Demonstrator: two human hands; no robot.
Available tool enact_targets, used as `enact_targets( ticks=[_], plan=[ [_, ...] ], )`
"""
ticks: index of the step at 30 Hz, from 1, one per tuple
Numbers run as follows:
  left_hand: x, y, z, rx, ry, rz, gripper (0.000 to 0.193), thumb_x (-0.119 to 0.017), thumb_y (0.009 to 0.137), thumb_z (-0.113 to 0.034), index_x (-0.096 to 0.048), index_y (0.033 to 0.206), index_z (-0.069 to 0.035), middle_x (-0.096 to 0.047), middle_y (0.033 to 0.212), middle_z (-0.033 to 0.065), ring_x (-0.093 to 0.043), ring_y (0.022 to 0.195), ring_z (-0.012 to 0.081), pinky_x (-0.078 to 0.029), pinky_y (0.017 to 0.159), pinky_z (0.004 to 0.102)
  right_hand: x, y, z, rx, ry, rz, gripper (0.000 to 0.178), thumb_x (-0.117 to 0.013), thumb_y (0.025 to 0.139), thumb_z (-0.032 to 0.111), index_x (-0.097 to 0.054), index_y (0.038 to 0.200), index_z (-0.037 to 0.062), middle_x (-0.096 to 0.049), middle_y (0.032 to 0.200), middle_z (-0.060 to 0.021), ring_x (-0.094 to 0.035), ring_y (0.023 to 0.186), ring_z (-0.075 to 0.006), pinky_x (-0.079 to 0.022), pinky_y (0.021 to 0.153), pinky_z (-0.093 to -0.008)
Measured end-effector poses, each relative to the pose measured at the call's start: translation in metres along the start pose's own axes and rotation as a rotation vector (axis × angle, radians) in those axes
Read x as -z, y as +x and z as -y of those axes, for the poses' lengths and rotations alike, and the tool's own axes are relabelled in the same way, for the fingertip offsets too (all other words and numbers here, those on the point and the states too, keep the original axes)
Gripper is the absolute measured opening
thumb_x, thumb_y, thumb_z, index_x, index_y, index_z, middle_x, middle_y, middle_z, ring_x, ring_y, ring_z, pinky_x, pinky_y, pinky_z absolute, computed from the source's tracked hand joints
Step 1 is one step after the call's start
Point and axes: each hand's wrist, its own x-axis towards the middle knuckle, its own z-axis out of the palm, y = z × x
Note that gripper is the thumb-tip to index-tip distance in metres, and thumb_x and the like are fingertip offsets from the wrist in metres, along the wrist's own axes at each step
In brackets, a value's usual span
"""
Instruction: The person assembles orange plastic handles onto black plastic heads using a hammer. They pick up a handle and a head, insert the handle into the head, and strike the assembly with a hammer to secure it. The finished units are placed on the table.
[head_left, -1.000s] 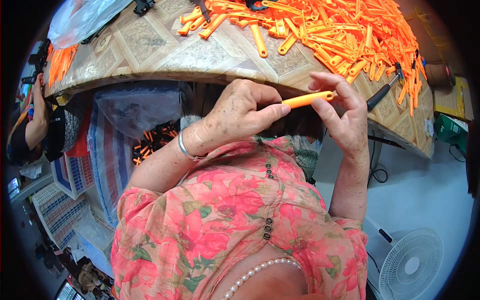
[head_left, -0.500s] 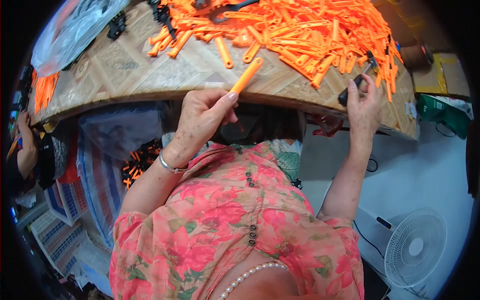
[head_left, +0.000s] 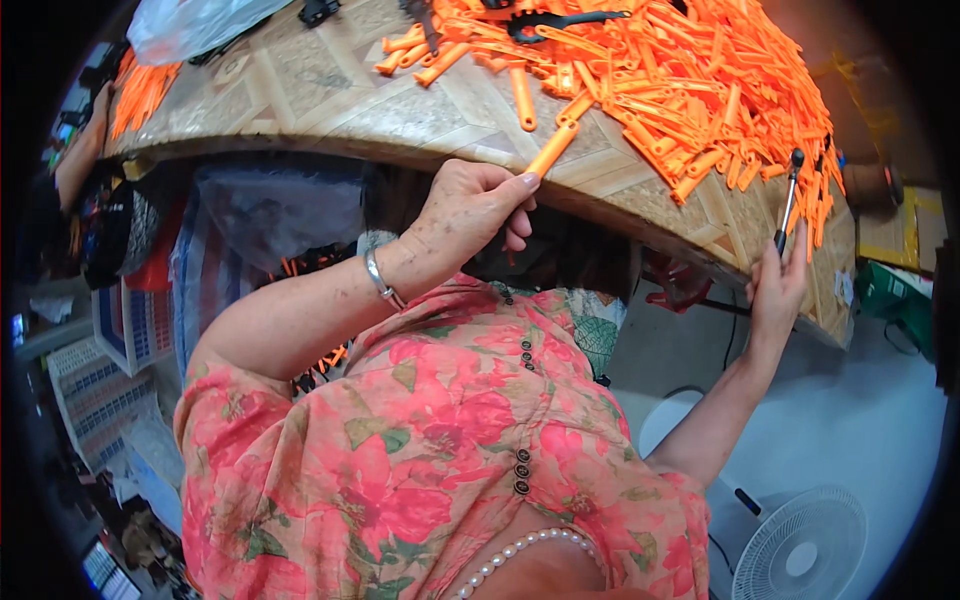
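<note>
Pinched between thumb and fingers, an orange plastic handle piece (head_left: 553, 150) points up and away from my left hand (head_left: 475, 205), over the table's front edge. My right hand (head_left: 780, 285) is closed round a slim hand tool (head_left: 790, 205) with a black grip, metal shaft and dark rounded head; its exact kind is unclear. The tool stands nearly upright beside the right end of a large heap of orange plastic pieces (head_left: 690, 90). On the heap lies a black tool-like part (head_left: 570, 22) with a toothed, curved end.
The wood-patterned table (head_left: 330, 90) curves across the front. At its far left are a plastic bag (head_left: 195, 25), orange strips (head_left: 143, 95) and another person's hand (head_left: 90, 140). A spool (head_left: 868, 188) stands at right. Below are a white fan (head_left: 805, 560) and plastic crates (head_left: 95, 395).
My view has shifted, and my left hand still holds the orange piece. The tool in my right hand has swung more upright, its head now raised beside the heap.
</note>
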Motion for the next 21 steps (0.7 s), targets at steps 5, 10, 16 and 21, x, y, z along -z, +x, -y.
enact_targets(
  ticks=[5,10,16,21],
  plan=[
    [-0.002,-0.003,-0.002,0.019,0.041,-0.034,0.031,-0.058,0.097,-0.027,-0.065,0.082,0.0,-0.061,0.064,0.0016,-0.058,0.054,0.0073,-0.048,0.05,0.0202,-0.047,-0.073,0.046,0.103,0.285,0.475,0.052,-0.049,0.097,0.008,-0.036,0.147,0.008,-0.054,0.08,0.0026,-0.046,0.069,-0.005,-0.039,0.063,-0.0187],
    [-0.003,-0.004,-0.009,0.025,0.121,-0.034,0.033,-0.059,0.096,-0.03,-0.064,0.081,-0.002,-0.06,0.063,0.0002,-0.058,0.052,0.0069,-0.048,0.049,0.0194,-0.082,-0.088,0.049,0.301,0.257,0.599,0.054,-0.045,0.097,0.007,-0.032,0.15,0.0107,-0.046,0.074,0.0028,-0.036,0.061,-0.004,-0.033,0.054,-0.0177],
    [-0.001,0.0,-0.007,0.007,0.146,-0.023,0.032,-0.059,0.096,-0.031,-0.065,0.082,-0.003,-0.061,0.064,-0.0007,-0.059,0.054,0.0061,-0.048,0.05,0.019,-0.089,-0.084,0.045,0.286,0.166,0.716,0.054,-0.043,0.097,0.005,-0.034,0.149,0.0122,-0.046,0.072,0.0022,-0.038,0.063,-0.0057,-0.037,0.058,-0.02],
    [-0.001,-0.004,-0.012,0.046,0.087,0.013,0.026,-0.058,0.097,-0.025,-0.065,0.088,-0.002,-0.061,0.067,-0.0004,-0.059,0.056,0.0065,-0.049,0.052,0.0192,-0.092,-0.084,0.043,0.363,0.089,0.684,0.054,-0.043,0.096,0.003,-0.035,0.149,0.0129,-0.047,0.073,0.0022,-0.04,0.063,-0.0064,-0.039,0.059,-0.0213]
  ],
)
